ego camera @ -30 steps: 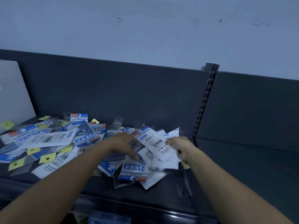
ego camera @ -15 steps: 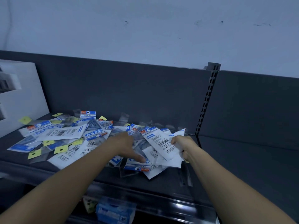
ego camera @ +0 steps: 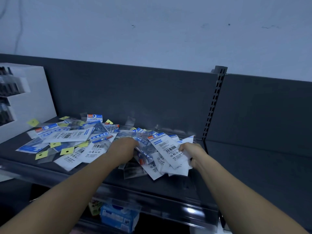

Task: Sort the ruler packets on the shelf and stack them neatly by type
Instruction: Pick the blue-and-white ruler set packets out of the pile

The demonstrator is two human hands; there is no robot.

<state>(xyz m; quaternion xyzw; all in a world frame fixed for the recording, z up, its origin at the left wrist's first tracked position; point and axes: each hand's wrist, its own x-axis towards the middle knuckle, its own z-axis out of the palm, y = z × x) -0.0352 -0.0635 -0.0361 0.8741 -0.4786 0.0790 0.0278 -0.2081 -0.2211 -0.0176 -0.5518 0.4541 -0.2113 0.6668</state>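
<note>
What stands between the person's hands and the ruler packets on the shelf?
Nothing visible does. The left hand touches the loose pile directly, and the right hand grips a bunch of white packets at the pile's right end.

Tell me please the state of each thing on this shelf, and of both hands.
left hand: reaches into the pile, grip unclear.
right hand: grips the bundle.
bundle: fanned, barcode sides up, uneven.
pile: packets scattered, overlapping, unsorted.
white box: upright, at the left end of the shelf.
</note>
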